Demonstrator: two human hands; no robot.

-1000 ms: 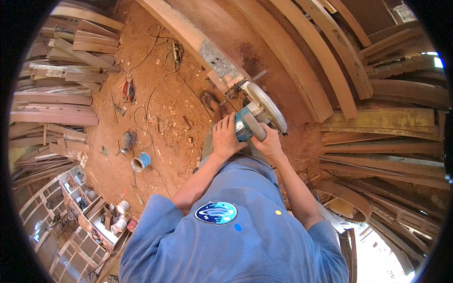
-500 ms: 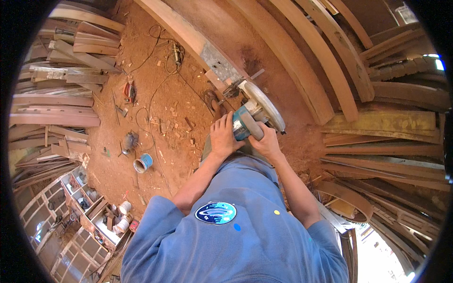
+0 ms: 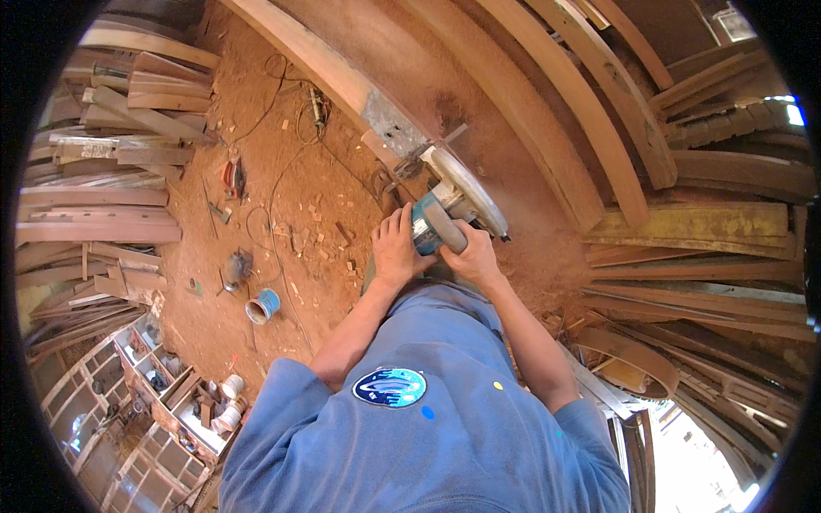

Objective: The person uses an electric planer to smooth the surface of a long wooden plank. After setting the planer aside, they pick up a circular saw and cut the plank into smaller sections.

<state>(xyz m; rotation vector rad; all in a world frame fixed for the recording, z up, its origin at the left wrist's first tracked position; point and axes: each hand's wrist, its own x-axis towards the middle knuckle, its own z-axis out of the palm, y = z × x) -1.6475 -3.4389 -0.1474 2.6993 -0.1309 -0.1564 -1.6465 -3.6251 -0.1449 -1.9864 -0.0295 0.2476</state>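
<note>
Both my hands are on a teal circular saw (image 3: 428, 224) with a silver blade guard. My left hand (image 3: 394, 248) wraps around the motor housing. My right hand (image 3: 475, 255) grips the rear handle, fingers closed. The saw's front is against the near end of a long wooden beam (image 3: 308, 51). That end carries a grey, worn patch (image 3: 393, 124) with dark holes. The guard and my hands hide where the blade meets the wood. Pale dust hangs to the right of the guard.
Long planks (image 3: 513, 111) lie on the right, beside more stacked boards (image 3: 693, 224). Timber piles (image 3: 94, 197) line the left. On the sawdust-covered floor are a blue can (image 3: 266, 303), a power cord (image 3: 272, 192), a red-and-grey tool (image 3: 233, 178) and wood scraps. A compartmented crate (image 3: 184, 421) stands lower left.
The saw and both hands have shifted slightly left in the view, along with the beam. My grip is the same. More dust shows to the right of the saw.
</note>
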